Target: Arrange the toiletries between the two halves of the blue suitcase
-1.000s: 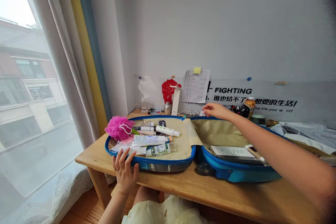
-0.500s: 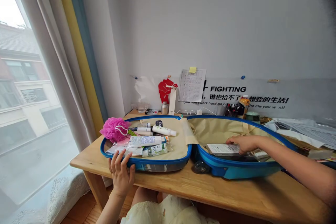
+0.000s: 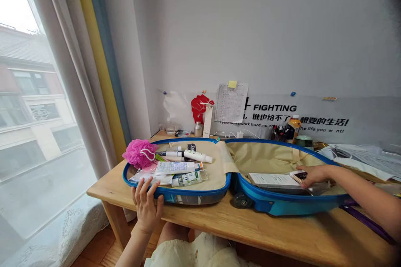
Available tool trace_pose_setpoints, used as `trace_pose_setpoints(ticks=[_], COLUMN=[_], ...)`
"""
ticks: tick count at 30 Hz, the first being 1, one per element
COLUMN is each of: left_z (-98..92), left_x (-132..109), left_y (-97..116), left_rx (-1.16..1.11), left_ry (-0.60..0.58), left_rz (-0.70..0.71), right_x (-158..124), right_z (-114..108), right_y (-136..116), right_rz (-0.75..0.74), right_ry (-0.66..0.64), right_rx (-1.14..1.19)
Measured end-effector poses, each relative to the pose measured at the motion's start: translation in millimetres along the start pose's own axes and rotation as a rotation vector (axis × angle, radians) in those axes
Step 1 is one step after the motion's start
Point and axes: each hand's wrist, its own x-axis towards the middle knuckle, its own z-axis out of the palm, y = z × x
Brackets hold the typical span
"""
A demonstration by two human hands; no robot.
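A blue suitcase (image 3: 200, 196) lies opened flat on the wooden table, its two halves side by side. My left hand (image 3: 146, 206) rests on the front rim of the left half, fingers spread and laid over the edge. Inside that half are a pink bath puff (image 3: 140, 153), a white bottle (image 3: 198, 156), a white tube (image 3: 174, 168), a clear LUX-labelled pack (image 3: 187, 179) and several other toiletries. Over the right half, my right hand (image 3: 315, 175) pinches a small pack of cotton swabs (image 3: 298, 176). Touching or close to it lies a flat white box (image 3: 272, 180).
The wooden table (image 3: 250, 229) runs along the wall. Behind the suitcase stand a small jar (image 3: 198, 129), an orange bottle (image 3: 293, 128) and a white charger (image 3: 239, 134). Papers (image 3: 360, 160) pile up on the right. A curtain (image 3: 75, 71) hangs at left.
My right hand has shifted right, from the white box to the small pack, which is now lifted and tilted in its fingers. The left hand stays on the rim. The view has moved slightly.
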Motion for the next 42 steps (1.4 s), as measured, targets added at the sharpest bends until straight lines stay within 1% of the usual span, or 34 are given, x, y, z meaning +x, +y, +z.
trace_pose_setpoints(ticks=[3,5,6,8,11,14,16,18,20,22,24,26,29,34,38,40,42], left_z=[0.1,0.1,0.0,-0.3,-0.7,-0.4,0.1,0.7,1.2,1.4,1.1,0.6,-0.2,-0.3,-0.4,-0.6,-0.8], left_x=[-0.2,0.0,0.3,1.2,2.4,1.7,0.1,-1.8,-3.3,-3.9,-3.7,-3.3,-3.1,-3.9,-3.4,-2.5,-1.3], left_y=[-0.2,-0.3,-0.2,0.4,1.4,1.5,0.9,0.0,-0.8,-1.2,-1.0,-0.4,0.6,1.4,1.3,0.9,0.7], left_rx=[0.008,0.01,0.008,0.006,0.006,0.01,0.011,0.011,0.011,0.012,0.008,-0.003,-0.015,-0.009,-0.008,0.001,0.01], left_ry=[-0.002,-0.006,-0.006,0.0,0.012,0.005,-0.008,-0.019,-0.024,-0.025,-0.024,-0.022,-0.029,-0.039,-0.036,-0.03,-0.022], left_rz=[-0.004,-0.008,-0.005,0.009,0.026,0.009,-0.018,-0.039,-0.043,-0.035,-0.026,-0.021,-0.028,-0.051,-0.04,-0.025,-0.005], right_x=[-5.6,-8.3,-8.9,-7.9,-2.5,1.5,0.6,-2.5,-6.1,-8.6,-9.3,-8.3,-4.6,2.0,3.8,6.0,11.3], right_z=[-9.3,-16.0,-19.6,-28.1,-45.5,-62.9,-68.9,-68.1,-60.9,-49.6,-37.0,-25.5,-13.0,-5.2,-4.8,-7.8,-15.7], right_y=[-3.8,-8.4,-11.7,-21.4,-49.1,-97.7,-140.0,-185.8,-229.7,-267.3,-296.0,-315.0,-327.6,-323.1,-319.0,-318.0,-312.3], right_rz=[0.022,0.008,-0.007,-0.052,-0.166,-0.349,-0.512,-0.666,-0.79,-0.876,-0.924,-0.948,-0.965,-0.954,-0.959,-0.952,-0.932], right_ry=[-0.248,-0.291,-0.282,-0.221,-0.084,0.053,0.115,0.136,0.135,0.125,0.114,0.098,0.062,-0.024,-0.084,-0.084,-0.063], right_rx=[-0.066,-0.101,-0.115,-0.131,-0.113,-0.064,-0.025,0.007,0.024,0.029,0.028,0.025,0.025,0.032,0.072,0.115,0.171])
